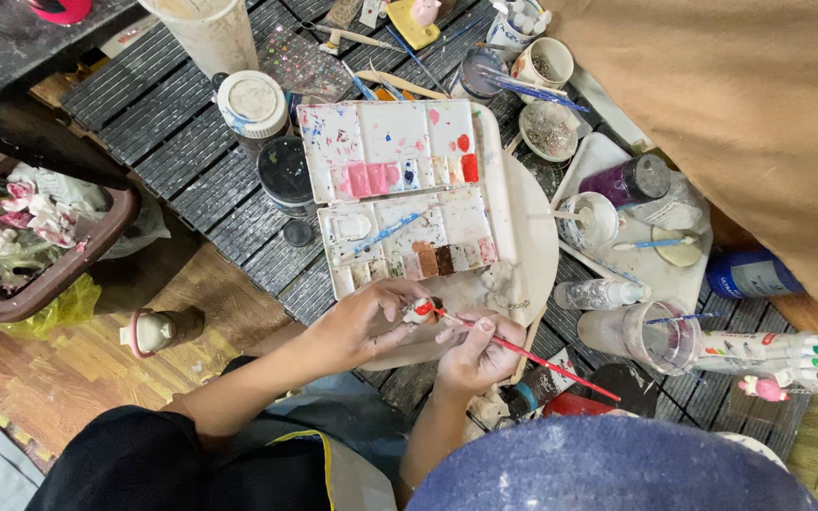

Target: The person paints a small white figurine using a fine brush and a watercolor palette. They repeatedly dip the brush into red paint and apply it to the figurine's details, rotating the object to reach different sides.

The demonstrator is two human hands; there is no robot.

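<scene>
Two hands meet over the round white board [534, 237]; my left hand [371, 317] pinches a small white figurine [420, 309] steady above its near edge, so my right hand [480, 350], fingers closed on a thin red brush [532, 357], can touch its tip to the red patch; both wrists bend inward; the open paint palette [400, 194] lies just beyond, within reach.

Even, soft indoor light, shadows faint; centre sharp, while the near blue rounded shape [608, 464] is blurred.

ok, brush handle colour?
Red brush in right hand; head view.
</scene>
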